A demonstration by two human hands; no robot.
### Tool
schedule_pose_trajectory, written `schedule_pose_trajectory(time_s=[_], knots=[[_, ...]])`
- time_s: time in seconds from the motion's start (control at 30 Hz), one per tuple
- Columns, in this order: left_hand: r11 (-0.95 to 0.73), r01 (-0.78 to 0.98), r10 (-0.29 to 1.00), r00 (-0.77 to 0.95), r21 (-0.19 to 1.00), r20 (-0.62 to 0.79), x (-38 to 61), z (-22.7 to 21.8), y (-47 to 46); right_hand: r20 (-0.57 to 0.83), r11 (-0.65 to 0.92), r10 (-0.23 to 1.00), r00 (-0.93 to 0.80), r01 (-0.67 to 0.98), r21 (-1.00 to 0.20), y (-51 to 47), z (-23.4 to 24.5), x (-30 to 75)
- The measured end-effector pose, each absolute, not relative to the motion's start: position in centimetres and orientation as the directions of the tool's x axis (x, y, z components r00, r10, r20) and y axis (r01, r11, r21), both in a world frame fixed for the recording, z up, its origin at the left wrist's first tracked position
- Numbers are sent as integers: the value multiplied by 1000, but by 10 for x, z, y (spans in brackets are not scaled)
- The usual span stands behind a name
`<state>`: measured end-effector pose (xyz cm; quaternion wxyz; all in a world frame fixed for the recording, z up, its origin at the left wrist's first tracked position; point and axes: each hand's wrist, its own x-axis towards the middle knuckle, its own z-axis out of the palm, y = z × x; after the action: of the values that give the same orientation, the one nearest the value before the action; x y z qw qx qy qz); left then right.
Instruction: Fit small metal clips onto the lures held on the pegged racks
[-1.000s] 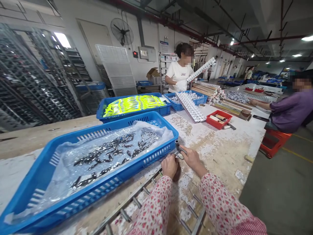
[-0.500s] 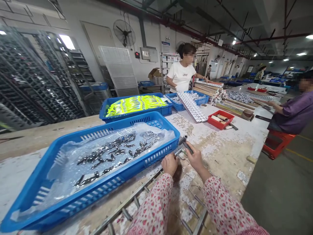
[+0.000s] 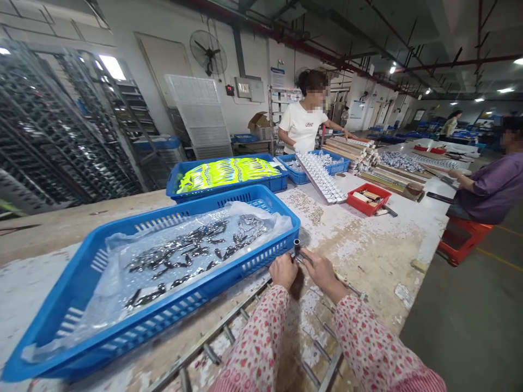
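Observation:
My left hand (image 3: 283,270) is curled shut just right of the blue basket (image 3: 73,305), pinching something small that I cannot make out. My right hand (image 3: 322,272) is closed around a short dark metal tube tool (image 3: 297,245), held upright against the far end of a metal rack with pegs (image 3: 229,335) that lies on the worn table. The basket holds a plastic sheet with many small dark metal parts (image 3: 192,247). Both sleeves are pink and floral.
A second blue basket with yellow-green packets (image 3: 226,171) stands behind. Farther right are a tilted rack of white pieces (image 3: 321,177), a red tray (image 3: 366,198) and stacked strips. A person in white stands at the far end; a person in purple sits at right. Grey racks fill the left.
My right hand had lifted the tube tool and tilted it; now it is lower and upright at the rack's end. The standing person set down the long white strip earlier.

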<state>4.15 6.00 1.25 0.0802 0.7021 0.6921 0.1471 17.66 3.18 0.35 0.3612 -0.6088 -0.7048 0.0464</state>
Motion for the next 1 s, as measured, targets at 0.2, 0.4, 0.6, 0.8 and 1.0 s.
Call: schedule_pose_trajectory(time_s=[0.2, 0.4, 0.6, 0.8, 1.0], knots=[[-43, 949, 994, 10, 312, 106, 41, 9, 61, 546, 312, 838, 22, 800, -512, 29, -2, 175], [-26, 950, 994, -8, 310, 108, 41, 9, 59, 458, 247, 889, 4, 838, -486, 27, 2, 178], [-14, 948, 994, -22, 319, 111, 40, 8, 61, 495, 302, 869, -20, 814, -497, 23, -3, 175], [-99, 946, 988, 56, 310, 142, 35, 6, 59, 525, 260, 831, 183, 707, -658, 22, 2, 195], [-343, 901, 939, 332, 265, 88, 19, 15, 53, 464, 135, 740, 487, 567, -812, 11, -16, 236]])
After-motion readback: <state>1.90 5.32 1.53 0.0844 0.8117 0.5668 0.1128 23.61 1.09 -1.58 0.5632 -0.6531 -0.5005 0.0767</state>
